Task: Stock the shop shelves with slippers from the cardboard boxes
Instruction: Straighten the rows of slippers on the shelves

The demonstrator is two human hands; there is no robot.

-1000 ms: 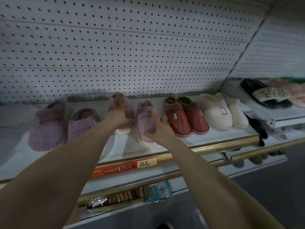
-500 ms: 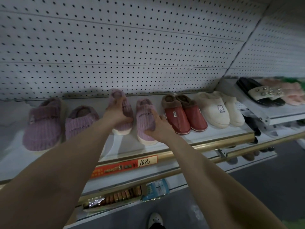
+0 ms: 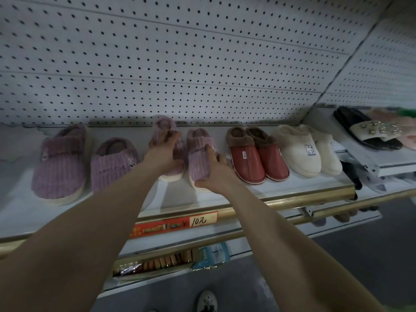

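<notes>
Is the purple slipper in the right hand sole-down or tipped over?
Sole-down. The purple slipper shows its ribbed top and opening facing up, with the pale sole beneath; the right hand grips its front end.

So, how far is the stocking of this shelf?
Done: a purple pair, a red pair and a cream pair stand on the shelf. In hand: the left hand grips a purple slipper, the right hand its mate. Left: releasing them; no boxes show.

The left hand (image 3: 163,155) grips a purple ribbed slipper (image 3: 163,126) on the white shelf (image 3: 110,202). The right hand (image 3: 215,173) grips its twin (image 3: 198,144).
</notes>
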